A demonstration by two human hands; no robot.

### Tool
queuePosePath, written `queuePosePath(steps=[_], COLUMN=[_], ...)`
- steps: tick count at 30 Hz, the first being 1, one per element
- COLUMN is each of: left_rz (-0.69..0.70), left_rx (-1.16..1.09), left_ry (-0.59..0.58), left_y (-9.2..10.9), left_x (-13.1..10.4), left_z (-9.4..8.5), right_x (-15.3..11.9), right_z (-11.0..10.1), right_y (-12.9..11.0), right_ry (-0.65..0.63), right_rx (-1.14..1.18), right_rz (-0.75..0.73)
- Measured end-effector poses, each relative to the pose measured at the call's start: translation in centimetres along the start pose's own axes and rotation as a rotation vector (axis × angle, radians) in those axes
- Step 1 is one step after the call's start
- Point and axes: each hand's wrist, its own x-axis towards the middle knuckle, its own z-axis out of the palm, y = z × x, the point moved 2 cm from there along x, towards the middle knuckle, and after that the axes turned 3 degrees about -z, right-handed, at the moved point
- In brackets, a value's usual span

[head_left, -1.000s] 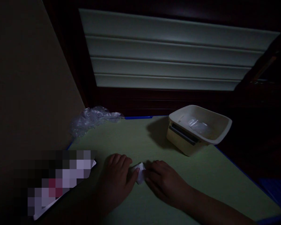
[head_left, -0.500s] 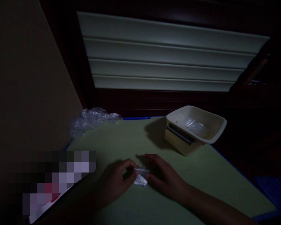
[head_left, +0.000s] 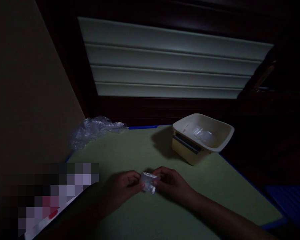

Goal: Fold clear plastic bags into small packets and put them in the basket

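Between my two hands, above the pale green tabletop (head_left: pixel 130 153), is a small clear plastic bag (head_left: pixel 149 181). My left hand (head_left: pixel 126 186) pinches its left side between thumb and fingers. On the right side, my right hand (head_left: pixel 172 185) grips the bag with thumb and fingertips closed. The plastic looks shiny and partly creased; whether anything lies inside cannot be made out in the dim light.
A cream plastic tub (head_left: pixel 185 150) with clear plastic pieces (head_left: pixel 203 135) inside stands at the back right. Crumpled clear plastic (head_left: pixel 95 130) lies at the back left corner. A pixelated object (head_left: pixel 65 196) is at the left edge. Blue slatted plastic (head_left: pixel 290 203) shows at right.
The bag has gone from folded or bunched to spread flatter between my hands. My right fingers have closed on its right side. The view has shifted slightly.
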Motion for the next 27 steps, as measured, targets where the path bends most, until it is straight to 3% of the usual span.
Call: queuePosePath(steps=[10,17,18,22,25,27], left_rz=[-0.064,0.149,0.23,0.627,0.746,0.789], left_rx=[0.001,0.334,0.411,0.789,0.969,1.024], left_ry=[0.001,0.112,0.14,0.337,0.435,0.447], left_y=[0.0,0.2,0.1,-0.4,-1.1,-1.7], left_x=[0.2,-0.1,-0.1,0.1,0.3,0.4], left_z=[0.0,0.2,0.1,-0.9,-1.6,-1.9], right_x=[0.3,-0.2,-0.4,-1.4,-1.8,-1.5], right_z=[-0.4,-0.4,-0.8,-4.1,-8.4,-12.2], right_y=[-0.1,-1.7,-2.4,-5.9,-9.1,-10.8], right_ry=[0.04,0.098,0.121,0.237,0.419,0.573], right_rx=[0.047,-0.057,-0.085,-0.252,-0.617,-0.856], right_rz=[0.008,-0.116,-0.14,-0.274,-0.462,-0.393])
